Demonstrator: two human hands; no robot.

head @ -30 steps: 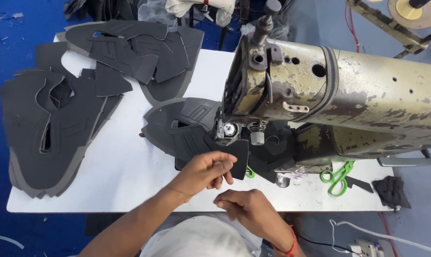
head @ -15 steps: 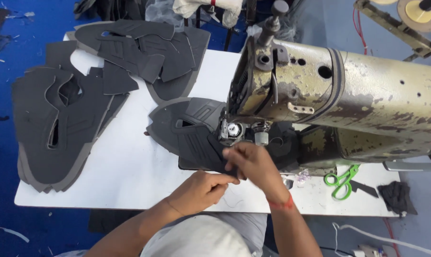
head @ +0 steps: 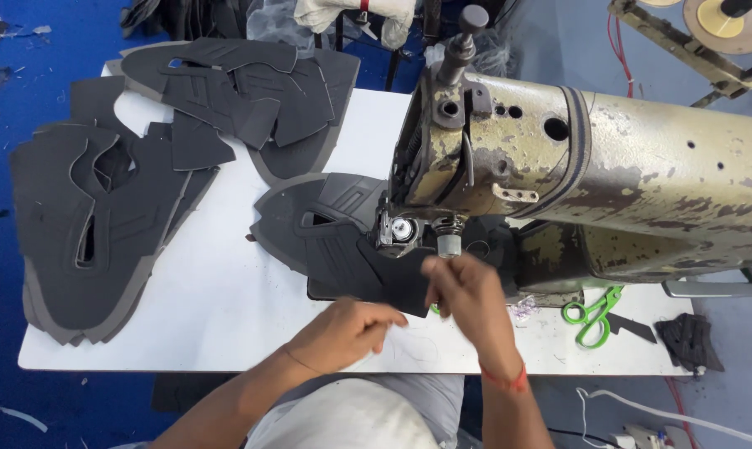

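The right hand [head: 467,291] is raised just below the needle end of a worn, olive sewing machine [head: 592,183], fingers drawn together in a pinch. What it pinches is too small and blurred to make out; it may be a thread, but I cannot tell. Its knuckles overlap the edge of a dark grey cut piece [head: 368,266] that lies flat on the white table [head: 218,308] under the machine's head, reaching out to the left of the needle. A red band circles the right wrist.

The left hand [head: 347,333] hovers lower and to the left, over bare table near the front edge, just beside the grey piece without clearly touching it. Its fingers are curled loosely inward, and motion blur hides whether they grip anything.

At the left end of the table sits a big stack of grey shaped pieces [head: 93,224] with cut-out slots, its edges hanging over the table's side. A second pile of the same pieces [head: 243,91] lies along the far edge. To the right of the hands, under the machine's arm, a pair of green-handled scissors [head: 592,312] rests on the table, and a small dark scrap [head: 688,342] lies at the right corner.
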